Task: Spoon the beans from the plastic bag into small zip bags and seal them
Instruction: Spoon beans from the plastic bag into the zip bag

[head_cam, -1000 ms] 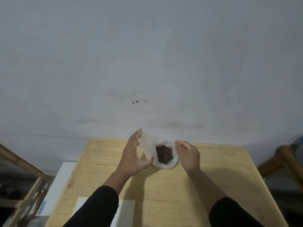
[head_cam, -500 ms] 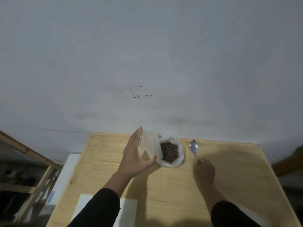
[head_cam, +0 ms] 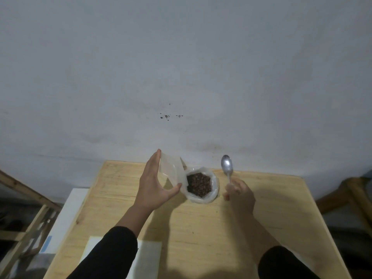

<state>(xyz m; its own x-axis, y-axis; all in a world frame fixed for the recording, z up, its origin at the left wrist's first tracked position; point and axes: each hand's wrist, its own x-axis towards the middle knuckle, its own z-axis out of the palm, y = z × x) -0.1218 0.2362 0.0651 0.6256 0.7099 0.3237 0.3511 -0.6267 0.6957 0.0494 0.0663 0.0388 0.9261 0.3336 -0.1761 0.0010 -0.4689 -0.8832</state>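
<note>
A clear plastic bag [head_cam: 213, 193] with its mouth rolled open stands on the wooden table [head_cam: 201, 228] and shows dark brown beans [head_cam: 198, 183] inside. My left hand [head_cam: 154, 184] holds a small empty zip bag [head_cam: 171, 170] upright, just left of the bean bag and touching it. My right hand [head_cam: 239, 195] grips the handle of a metal spoon [head_cam: 226, 165], whose empty bowl is lifted and points away from me, to the right of the bean bag.
White sheets [head_cam: 147, 258] lie at the table's near edge under my left sleeve. A white board [head_cam: 66, 216] and a wooden frame [head_cam: 26, 222] stand left of the table. A wooden chair [head_cam: 350, 196] is at the right. A grey wall rises behind.
My right hand left the bean bag, moved right and picked up the spoon, which is now lifted off the table. My left hand kept holding the zip bag.
</note>
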